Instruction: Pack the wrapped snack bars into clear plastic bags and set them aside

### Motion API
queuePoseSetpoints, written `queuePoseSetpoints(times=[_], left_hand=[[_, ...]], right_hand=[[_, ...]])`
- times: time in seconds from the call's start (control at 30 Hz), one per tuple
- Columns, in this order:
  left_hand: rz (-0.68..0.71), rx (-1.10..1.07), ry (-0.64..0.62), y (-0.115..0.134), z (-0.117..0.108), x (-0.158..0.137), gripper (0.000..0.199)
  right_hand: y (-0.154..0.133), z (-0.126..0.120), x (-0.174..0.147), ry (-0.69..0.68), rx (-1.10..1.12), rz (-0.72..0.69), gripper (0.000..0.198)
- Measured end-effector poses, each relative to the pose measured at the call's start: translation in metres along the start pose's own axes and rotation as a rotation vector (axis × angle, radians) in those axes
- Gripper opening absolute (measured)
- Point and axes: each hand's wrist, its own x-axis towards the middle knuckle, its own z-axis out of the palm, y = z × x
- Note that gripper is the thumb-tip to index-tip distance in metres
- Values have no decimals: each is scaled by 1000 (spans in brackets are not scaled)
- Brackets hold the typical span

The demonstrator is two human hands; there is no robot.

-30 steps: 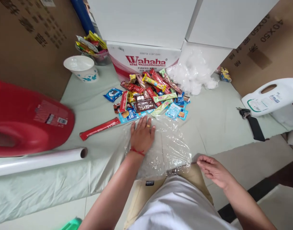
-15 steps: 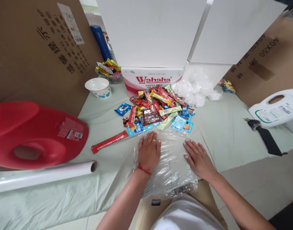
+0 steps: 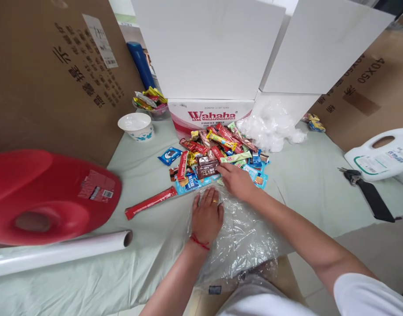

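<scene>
My left hand [image 3: 206, 215] lies flat, fingers together, on a sheet of clear plastic wrap [image 3: 244, 237] spread over the pale green cloth [image 3: 149, 237]. My right hand [image 3: 236, 180] reaches across to the near edge of a heap of colourful snack packets [image 3: 217, 153], fingertips touching a packet beside a brown chocolate bar [image 3: 206, 167]; whether it grips anything I cannot tell. A long red snack stick [image 3: 151, 202] lies apart, left of the heap.
A red jug [image 3: 46, 193] lies on its side at left, a roll of wrap [image 3: 59, 252] before it. Behind stand a paper cup [image 3: 136, 126], a Wahaha box [image 3: 210, 116], crumpled plastic [image 3: 270, 125], cardboard walls. A white jug [image 3: 379, 151] and keys [image 3: 362, 186] lie at right.
My right hand came from my lap onto the plastic wrap, then moved forward to the snack heap. My left hand stayed pressed on the wrap. The view tilted upward.
</scene>
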Motion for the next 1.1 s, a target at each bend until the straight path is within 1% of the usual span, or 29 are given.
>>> queuePoseSetpoints(times=[0.07,0.13,0.2,0.33,0.4,0.47,0.57,0.63,0.77,0.9,1.03,1.1], left_hand=[[0,9,-2,-1,0,0,47],[-1,19,0,-1,1,0,46],[1,24,4,-2,1,0,46],[5,12,7,-2,1,1,46],[2,2,-3,-2,1,2,47],[0,-8,-10,-1,-1,2,47],[1,-25,-5,-1,-2,3,46],[4,-33,5,-1,-2,3,45],[2,-24,2,-2,-1,3,46],[6,-15,-4,-2,0,2,47],[5,-15,7,-2,1,2,47],[4,-19,7,-3,1,2,47]], right_hand=[[-8,7,30,-29,-43,-47,51],[-8,12,46,-67,-88,-67,57],[-3,13,49,-88,-122,-65,56],[16,7,38,-112,-162,-12,49],[23,3,34,-122,-178,-2,49],[26,1,35,-115,-181,-42,54],[21,2,44,-103,-159,-184,65],[16,2,53,-92,-152,-218,66],[10,-1,70,-65,-179,-91,62],[8,-5,77,-118,-217,-94,60],[0,-7,76,-135,-237,-15,47],[-3,-9,75,-140,-236,0,44]])
